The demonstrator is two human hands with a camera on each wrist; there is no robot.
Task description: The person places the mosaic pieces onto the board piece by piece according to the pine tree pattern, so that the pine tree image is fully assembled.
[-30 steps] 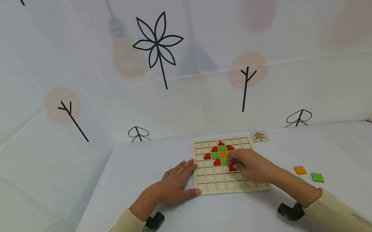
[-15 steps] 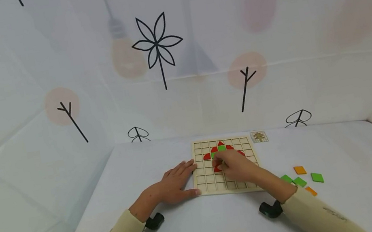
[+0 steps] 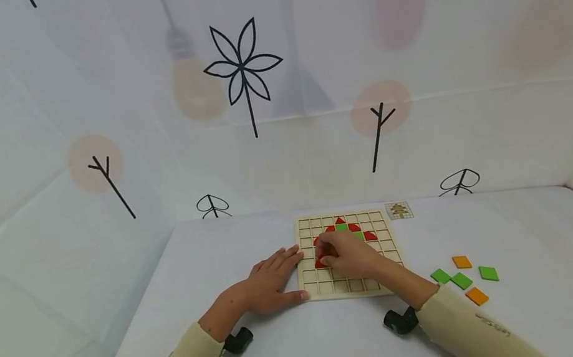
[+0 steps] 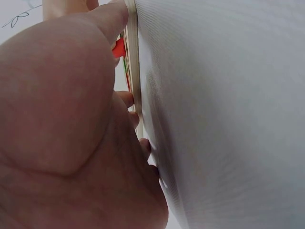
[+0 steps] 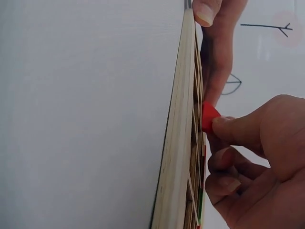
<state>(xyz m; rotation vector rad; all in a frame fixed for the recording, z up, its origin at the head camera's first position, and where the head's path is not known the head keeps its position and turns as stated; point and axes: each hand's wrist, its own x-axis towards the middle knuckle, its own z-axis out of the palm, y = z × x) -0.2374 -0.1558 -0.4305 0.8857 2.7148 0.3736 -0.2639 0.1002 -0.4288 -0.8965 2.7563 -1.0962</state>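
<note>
My right hand (image 3: pixel 351 254) reaches over the left part of a wooden grid board (image 3: pixel 326 289). Between thumb and fingers it pinches a red tile (image 5: pixel 208 117) with a curved edge, tilted up at the grid. My left hand (image 3: pixel 267 287) lies with straight fingers against the board's left edge, its thumb and fingertips touching the frame. Red tiles (image 3: pixel 369 236) and green tiles (image 3: pixel 341 228) sit in cells in a tiered, pointed pattern. The right hand hides the pattern's middle. In the left wrist view, the palm (image 4: pixel 57 105) covers much of the board.
Several loose square tiles lie right of the board: green tiles (image 3: pixel 461 281) and orange tiles (image 3: pixel 462 262). A small pattern card (image 3: pixel 399 210) with a tree picture lies by the board's back right corner. White printed cloth (image 3: pixel 283 160) hangs behind the table.
My right hand has moved left across the board, from its middle to its left columns, and now pinches a red tile there. More loose tiles show beside the forearm. The left hand has not moved.
</note>
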